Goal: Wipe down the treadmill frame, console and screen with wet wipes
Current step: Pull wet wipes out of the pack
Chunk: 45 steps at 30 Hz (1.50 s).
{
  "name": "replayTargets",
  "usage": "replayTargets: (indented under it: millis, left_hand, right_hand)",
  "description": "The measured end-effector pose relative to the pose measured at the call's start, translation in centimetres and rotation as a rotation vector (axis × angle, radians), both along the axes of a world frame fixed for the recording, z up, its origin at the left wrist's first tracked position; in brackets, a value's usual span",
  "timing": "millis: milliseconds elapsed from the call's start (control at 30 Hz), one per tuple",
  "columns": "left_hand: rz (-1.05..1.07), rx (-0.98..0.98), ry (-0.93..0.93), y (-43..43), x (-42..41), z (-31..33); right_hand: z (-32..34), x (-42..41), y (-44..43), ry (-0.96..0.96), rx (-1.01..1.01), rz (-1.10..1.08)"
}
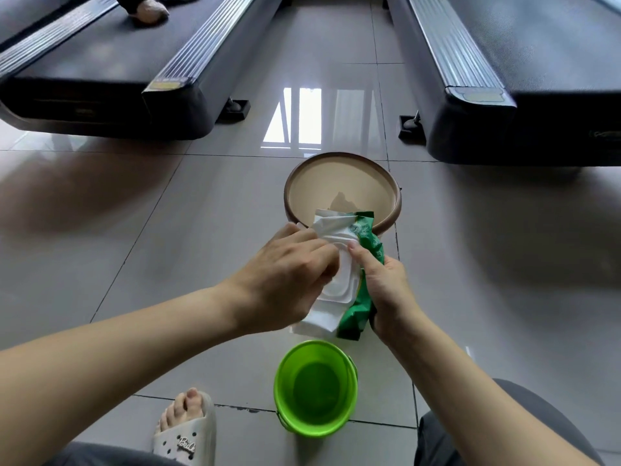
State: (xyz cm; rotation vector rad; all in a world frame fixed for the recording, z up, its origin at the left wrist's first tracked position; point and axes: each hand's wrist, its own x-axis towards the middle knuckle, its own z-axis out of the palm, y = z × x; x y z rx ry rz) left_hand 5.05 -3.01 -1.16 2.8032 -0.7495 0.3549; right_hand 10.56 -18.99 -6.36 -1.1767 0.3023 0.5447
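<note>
Both hands are working at the wet wipes pack [339, 284], which we are holding in the air above the tiled floor [168, 230], near the middle of the scene.

- The right hand [379, 284] is gripping the pack's green wrapper from the right side. Its fingers are wrapping round the crumpled film and its thumb is pressing on the white flip lid.
- The left hand [285, 274] is coming in from the left, fingers curling down onto the same white lid. We cannot tell whether they are pinching the lid's edge or a wipe under it.
- The pack is tilting, with its far end hanging over the near rim of a round beige basin [322, 186] that is sitting on the floor.
- A bright green bucket [336, 361] is standing on the floor just nearer than the pack, almost under our hands.
- Our foot in a pale slipper [188, 435] is resting at near left.
- The left treadmill [100, 72] and the right treadmill [504, 95] are flanking the far floor, well apart from the pack, rear ends facing us.
- Another person's foot [148, 10] is standing on the left treadmill's belt, at the far edge of view.
</note>
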Motion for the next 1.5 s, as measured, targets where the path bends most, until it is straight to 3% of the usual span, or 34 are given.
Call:
replayTargets:
  millis: [133, 267, 400, 667, 933, 1500]
  left_hand:
    - [-0.004, -0.081, 0.164, 0.6, -0.7, -0.4]
    - [0.21, -0.361, 0.379, 0.6, -0.5, -0.2]
    - [0.39, -0.437, 0.437, 0.3, 0.0, -0.1]
    - [0.537, -0.24, 0.359, -0.6, -0.1, -0.5]
    - [0.714, -0.18, 0.347, -1.8, -0.2, -1.1]
    - [0.625, -0.175, 0.287, -1.7, -0.3, -1.3]
  right_hand:
    - [0.0, 0.3, -0.2, 0.023, -0.008, -0.035]
    - [0.0, -0.2, 0.0, 0.023, 0.017, -0.003]
    - [0.0, -0.6, 0.2, 0.003, 0.016, -0.002]
    - [-0.1, -1.7, 0.8, -0.006, 0.047, -0.007]
    - [-0.4, -2.5, 1.7, -0.099, -0.03, -0.048]
    - [0.1, -2.0, 1.3, -0.1, 0.022, -0.079]
